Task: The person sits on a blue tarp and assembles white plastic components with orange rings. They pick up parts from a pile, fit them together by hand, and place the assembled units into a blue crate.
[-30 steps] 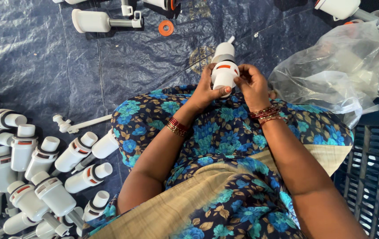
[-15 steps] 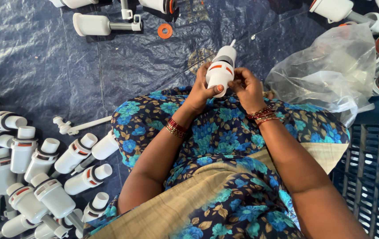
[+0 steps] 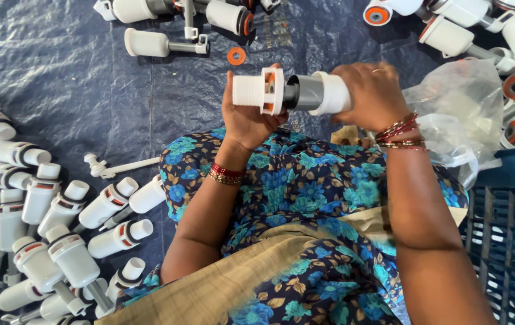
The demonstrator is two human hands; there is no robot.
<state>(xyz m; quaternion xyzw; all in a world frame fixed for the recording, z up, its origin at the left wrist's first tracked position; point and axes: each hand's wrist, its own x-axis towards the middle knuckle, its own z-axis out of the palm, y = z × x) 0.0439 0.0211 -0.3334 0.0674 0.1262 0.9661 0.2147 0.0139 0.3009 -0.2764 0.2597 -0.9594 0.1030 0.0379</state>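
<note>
I hold a white plastic pump part (image 3: pixel 290 91) sideways in front of me, above my lap. It has a white cap end at the left, an orange-lined flange, a grey middle section and a white barrel at the right. My left hand (image 3: pixel 246 114) cups the cap end from below. My right hand (image 3: pixel 370 95) wraps the barrel end. Both wrists wear red and gold bangles. My lap is covered by a blue floral cloth (image 3: pixel 305 180).
Several finished white parts (image 3: pixel 59 241) lie in a pile at the left on a blue tarp (image 3: pixel 59 90). More parts (image 3: pixel 161 43) and an orange ring (image 3: pixel 236 56) lie ahead. A clear plastic bag (image 3: pixel 468 114) and a dark blue crate (image 3: pixel 510 241) sit at the right.
The part was upright between both hands over my knees; now it is turned sideways and raised, with my hands spread to its two ends.
</note>
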